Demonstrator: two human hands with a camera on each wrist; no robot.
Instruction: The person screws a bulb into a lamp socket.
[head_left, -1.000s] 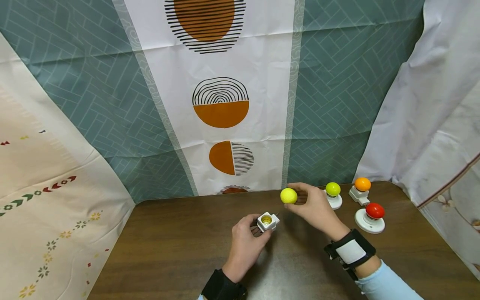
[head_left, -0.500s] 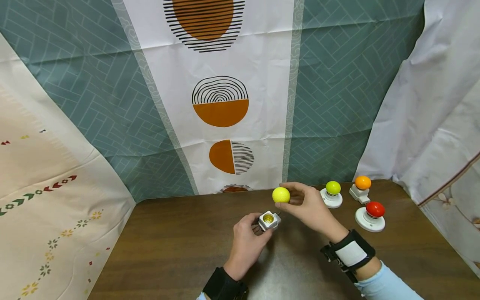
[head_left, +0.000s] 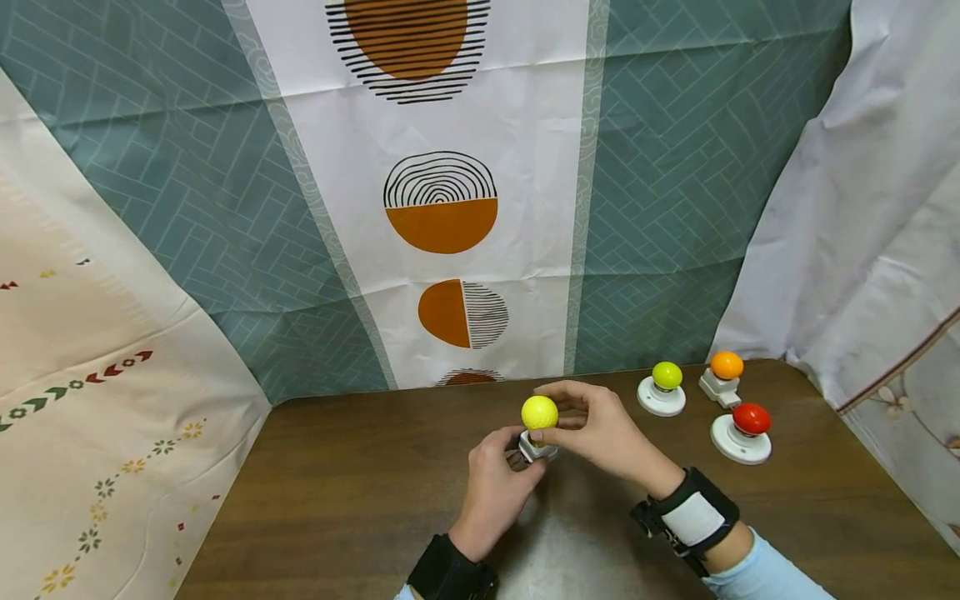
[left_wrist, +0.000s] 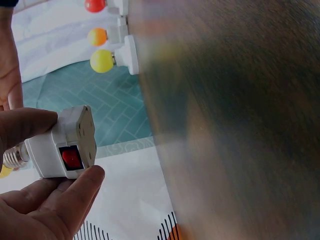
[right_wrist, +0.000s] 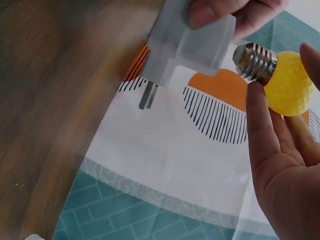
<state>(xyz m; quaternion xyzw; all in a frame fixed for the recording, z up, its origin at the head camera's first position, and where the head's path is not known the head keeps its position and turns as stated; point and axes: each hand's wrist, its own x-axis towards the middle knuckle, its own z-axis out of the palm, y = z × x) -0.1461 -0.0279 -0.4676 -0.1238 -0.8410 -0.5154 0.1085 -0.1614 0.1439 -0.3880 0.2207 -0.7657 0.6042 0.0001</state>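
Note:
My left hand (head_left: 498, 496) grips a white plug-in bulb socket (head_left: 535, 451) above the table. Its red rocker switch (left_wrist: 71, 158) shows in the left wrist view, and its metal prongs (right_wrist: 148, 96) in the right wrist view. Between thumb and fingers, my right hand (head_left: 600, 429) holds a yellow light bulb (head_left: 540, 411) just over the socket's mouth. The bulb's metal screw base (right_wrist: 256, 62) points at the socket; a small gap lies between them in the right wrist view.
At the right back stand a lime-green bulb (head_left: 667, 375) and a red bulb (head_left: 751, 418) on round white bases, and an orange bulb (head_left: 727, 365) in a white plug-in socket. Patterned cloths (head_left: 675, 167) hang around the wooden table (head_left: 337, 483).
My right hand has carried the yellow bulb left and down, from up and right of the socket to right over it. The left hand has barely shifted.

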